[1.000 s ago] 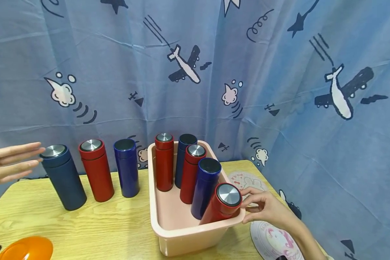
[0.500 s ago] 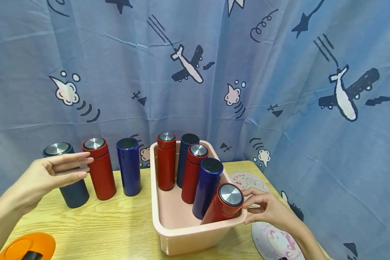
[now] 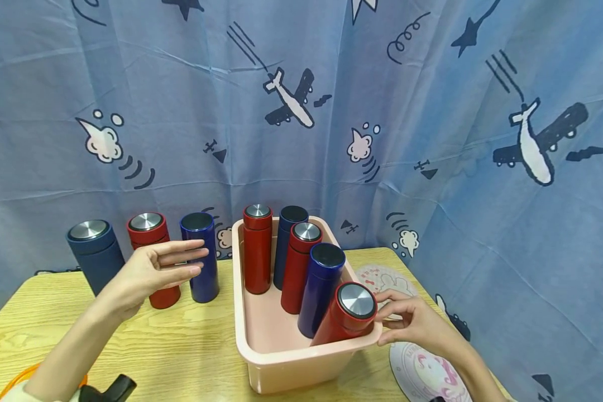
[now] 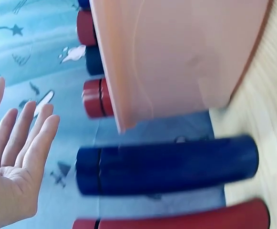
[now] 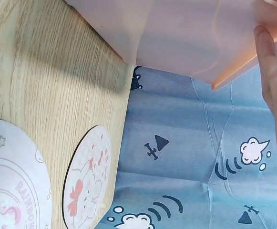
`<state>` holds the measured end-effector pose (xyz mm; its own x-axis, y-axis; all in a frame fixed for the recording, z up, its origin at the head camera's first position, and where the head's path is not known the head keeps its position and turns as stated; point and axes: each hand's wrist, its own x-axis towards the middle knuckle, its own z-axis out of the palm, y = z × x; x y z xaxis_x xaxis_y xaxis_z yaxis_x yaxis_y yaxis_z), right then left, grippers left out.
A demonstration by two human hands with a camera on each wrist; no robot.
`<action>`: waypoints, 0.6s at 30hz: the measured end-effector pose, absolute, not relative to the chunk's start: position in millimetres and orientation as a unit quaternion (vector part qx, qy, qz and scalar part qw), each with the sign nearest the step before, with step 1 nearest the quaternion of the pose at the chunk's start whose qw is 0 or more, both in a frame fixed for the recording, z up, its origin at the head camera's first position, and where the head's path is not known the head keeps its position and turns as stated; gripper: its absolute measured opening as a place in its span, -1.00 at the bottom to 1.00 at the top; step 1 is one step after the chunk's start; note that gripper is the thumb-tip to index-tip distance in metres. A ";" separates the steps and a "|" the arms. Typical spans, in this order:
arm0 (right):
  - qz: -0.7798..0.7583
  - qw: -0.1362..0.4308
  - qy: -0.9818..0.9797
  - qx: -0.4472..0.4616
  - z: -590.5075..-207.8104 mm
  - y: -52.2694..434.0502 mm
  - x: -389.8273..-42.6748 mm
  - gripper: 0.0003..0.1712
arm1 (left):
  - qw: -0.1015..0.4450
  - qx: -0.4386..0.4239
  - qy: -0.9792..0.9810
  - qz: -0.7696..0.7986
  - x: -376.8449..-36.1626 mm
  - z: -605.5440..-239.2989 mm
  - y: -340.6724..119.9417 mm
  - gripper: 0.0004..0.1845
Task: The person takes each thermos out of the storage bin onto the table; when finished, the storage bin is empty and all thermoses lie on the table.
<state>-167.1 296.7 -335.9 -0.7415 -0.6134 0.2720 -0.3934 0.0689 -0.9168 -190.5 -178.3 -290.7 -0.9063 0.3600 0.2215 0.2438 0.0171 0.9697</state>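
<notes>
My left hand point(image 3: 177, 262) hovers open with straight fingers in front of a red flask point(image 3: 144, 229), its fingertips by a blue flask point(image 3: 201, 254); it holds nothing. In the left wrist view the open palm point(image 4: 14, 157) faces that blue flask point(image 4: 167, 164). A dark navy flask point(image 3: 92, 251) stands further left. The pink bin point(image 3: 291, 360) holds several upright red and blue flasks, plus a red flask point(image 3: 349, 315) leaning in its near right corner. My right hand point(image 3: 388, 319) grips the bin's rim at that corner, fingers point(image 5: 271, 71) along the edge.
Two round printed mats point(image 3: 382, 279) point(image 3: 427, 374) lie on the wooden table point(image 3: 181, 346) right of the bin. An orange plate point(image 3: 10, 385) and a black object point(image 3: 110, 388) sit at the near left edge. A blue patterned curtain point(image 3: 301, 111) hangs close behind.
My left hand has swept right, from beside the dark navy flask, past the red one, to the blue flask. The right hand stays at the bin's corner.
</notes>
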 end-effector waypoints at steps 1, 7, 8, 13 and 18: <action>-0.588 0.094 0.725 -0.347 -335.9 296.7 -167.2 -0.69 | 0.043 0.208 0.715 0.666 -192.9 -291.1 -172.5 -0.51; -0.590 0.096 0.725 -0.343 -336.3 297.7 -167.3 -0.69 | 0.043 0.170 0.726 0.665 -217.5 -297.5 -138.7 -0.39; -0.591 0.095 0.725 -0.342 -336.4 298.1 -167.0 -0.69 | 0.042 0.164 0.726 0.666 -223.1 -298.7 -133.4 -0.39; -0.597 0.098 0.719 -0.342 -337.1 298.4 -166.0 -0.68 | 0.023 0.143 0.721 0.678 -247.3 -303.8 -115.5 -0.40; -0.597 0.096 0.716 -0.348 -337.6 298.2 -165.6 -0.69 | -0.019 0.113 0.730 0.674 -261.6 -309.5 -107.0 -0.44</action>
